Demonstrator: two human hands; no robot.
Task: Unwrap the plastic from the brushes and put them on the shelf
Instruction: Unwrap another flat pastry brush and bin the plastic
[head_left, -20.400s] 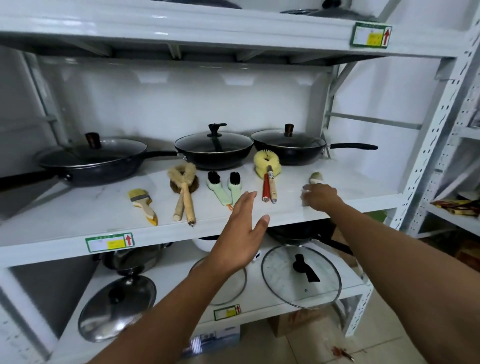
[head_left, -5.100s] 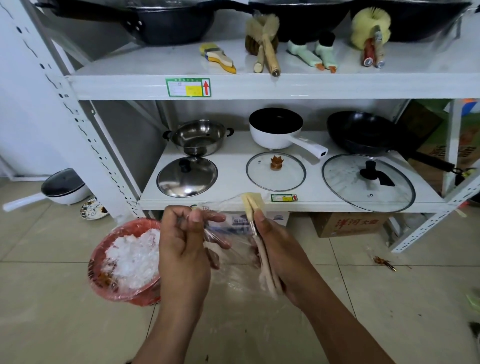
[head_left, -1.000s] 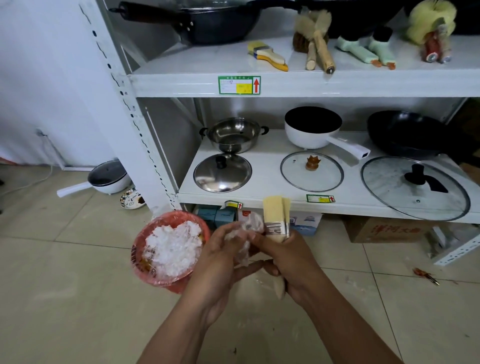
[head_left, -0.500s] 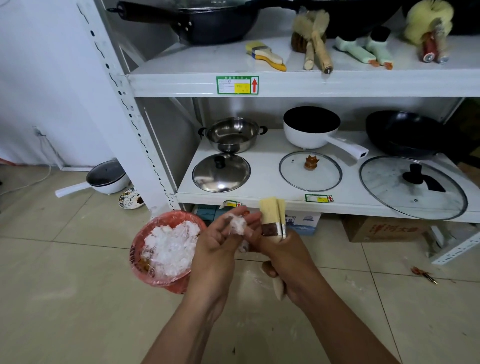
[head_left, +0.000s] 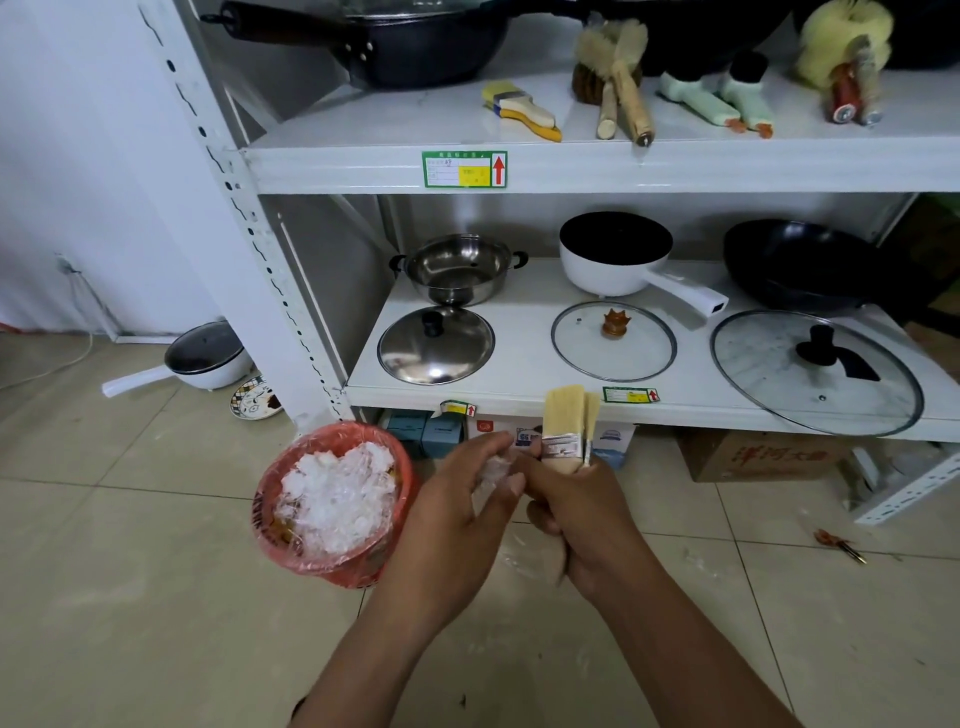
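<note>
My right hand (head_left: 587, 525) grips two pale bristle brushes (head_left: 569, 421) by their wooden handles, bristles pointing up, in front of the lower shelf edge. My left hand (head_left: 457, 514) pinches a crumpled wad of clear plastic wrap (head_left: 493, 470) right beside the brushes. A red bin (head_left: 291, 556) lined with plastic and filled with crumpled wrap stands on the floor just left of my left hand. On the upper shelf (head_left: 727, 161) lie several unwrapped brushes: a yellow paint brush (head_left: 519, 109), wooden scrub brushes (head_left: 618, 83), green-handled brushes (head_left: 722, 98) and a yellow fluffy brush (head_left: 844, 57).
The lower shelf (head_left: 524, 395) holds a steel pot (head_left: 457, 267), a white saucepan (head_left: 618, 254), a black wok (head_left: 810, 265) and three lids. A white pan (head_left: 202, 356) and a small dish (head_left: 257, 400) lie on the tiled floor at left. Boxes sit under the shelf.
My left hand has balled the plastic smaller and drawn it off the brushes, while my right hand keeps holding them upright. The view has shifted slightly.
</note>
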